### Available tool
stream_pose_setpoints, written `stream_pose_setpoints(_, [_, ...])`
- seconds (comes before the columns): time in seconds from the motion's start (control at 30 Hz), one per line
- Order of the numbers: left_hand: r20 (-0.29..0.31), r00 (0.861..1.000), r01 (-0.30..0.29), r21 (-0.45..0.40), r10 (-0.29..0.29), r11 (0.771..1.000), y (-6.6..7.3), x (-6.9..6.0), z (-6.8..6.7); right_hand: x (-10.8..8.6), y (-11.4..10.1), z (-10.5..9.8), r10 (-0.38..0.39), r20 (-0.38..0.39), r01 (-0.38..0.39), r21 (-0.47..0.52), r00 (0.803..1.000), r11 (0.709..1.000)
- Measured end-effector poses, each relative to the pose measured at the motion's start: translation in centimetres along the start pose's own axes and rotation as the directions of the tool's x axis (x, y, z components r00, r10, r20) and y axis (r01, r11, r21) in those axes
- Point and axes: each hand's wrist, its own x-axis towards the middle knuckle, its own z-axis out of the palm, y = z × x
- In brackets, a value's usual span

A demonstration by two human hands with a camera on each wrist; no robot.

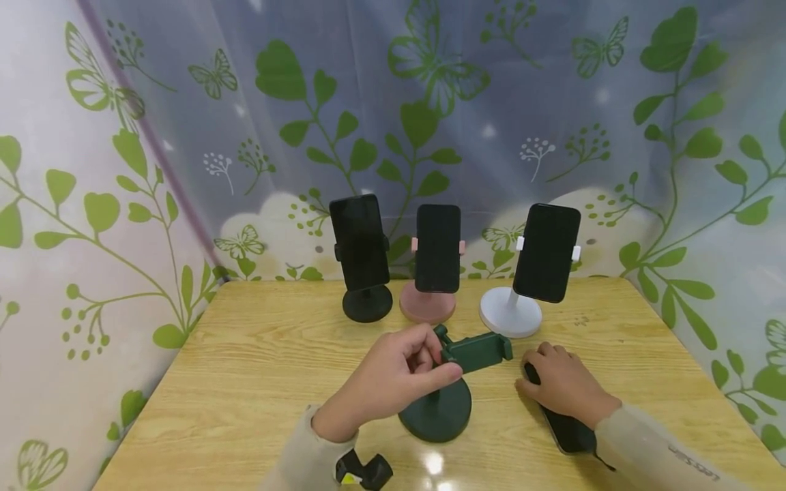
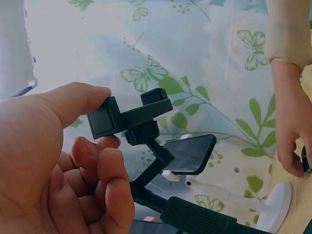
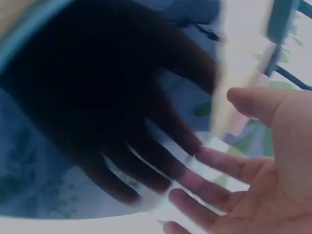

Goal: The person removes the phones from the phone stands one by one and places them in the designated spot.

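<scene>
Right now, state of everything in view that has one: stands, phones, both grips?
Black phone stand, standing, loaded
Black-stand phone, clamped, screen dark
Pink phone stand, standing, loaded
Pink-stand phone, clamped, screen dark
White phone stand, standing, loaded
White-stand phone, clamped, screen dark
Green phone stand, standing, no phone in it
Loose phone, lying on the table
Left grip, pinching the green stand's upper end
Right grip, laid over the loose phone

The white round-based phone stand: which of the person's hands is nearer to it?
The right hand: it touches the flat-lying black phone, in front of the white stand and slightly right. The left hand is farther, front-left, pinching the dark green phone stand.
</scene>
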Motion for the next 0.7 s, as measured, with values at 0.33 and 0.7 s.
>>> stream_pose_setpoints(0.33, [-0.021,0.999,-0.04,0.064,0.041,0.997,0.0,-0.1,-0.3,-1.3,-7.7,-8.4,0.103,-0.4,0.027,0.305,0.911,0.952])
stream_pose_setpoints(0.7, [-0.03,0.998,-0.049,0.065,0.051,0.997,0.0,-0.1,0.1,-3.1,-11.1,-13.3,0.005,-0.814,0.295,0.215,0.581,0.931])
